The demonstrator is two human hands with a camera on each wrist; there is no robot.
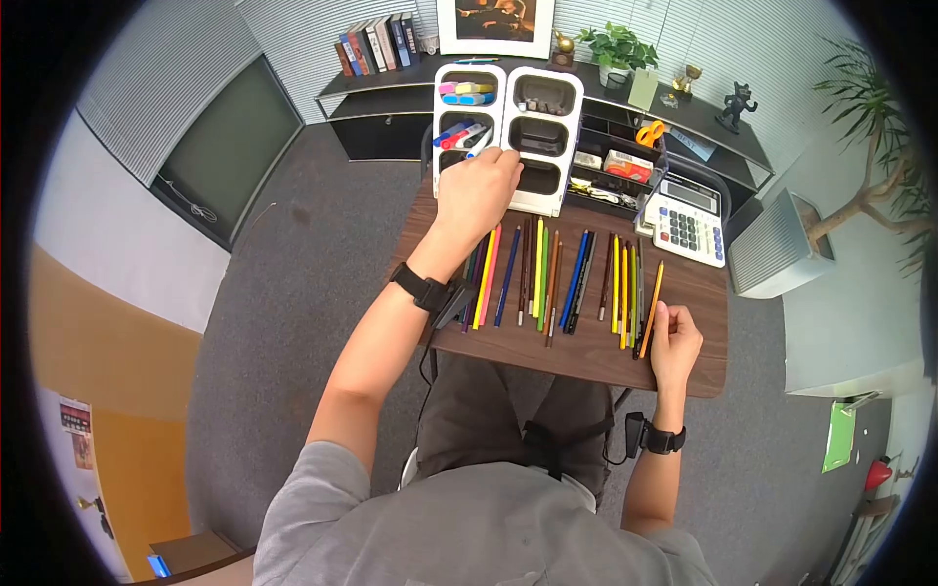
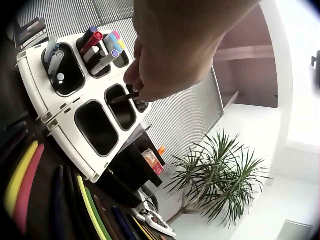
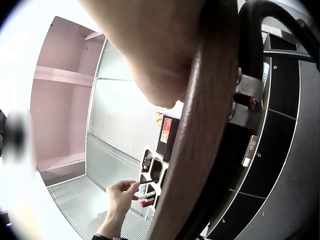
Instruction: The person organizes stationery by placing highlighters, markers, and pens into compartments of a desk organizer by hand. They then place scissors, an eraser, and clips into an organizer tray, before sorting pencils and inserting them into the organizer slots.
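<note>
1. The left hand [image 2: 167, 67] pinches a dark stick [image 2: 121, 98], which passes across the opening of one compartment of the white organizer [image 2: 34, 72]; if its tip is inside, I cannot tell.
2. In another compartment stand a red marker [image 2: 91, 45] and a white pen [image 2: 104, 63].
3. Near the organizer lie a yellow pencil [image 2: 21, 172] and a pink pencil [image 2: 28, 187].
4. Farther are a black box [image 2: 132, 162] and a plant [image 2: 225, 167].

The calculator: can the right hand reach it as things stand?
Probably yes: in the head view, bare tabletop lies between the right hand and the calculator, with nothing visible blocking the way.
</note>
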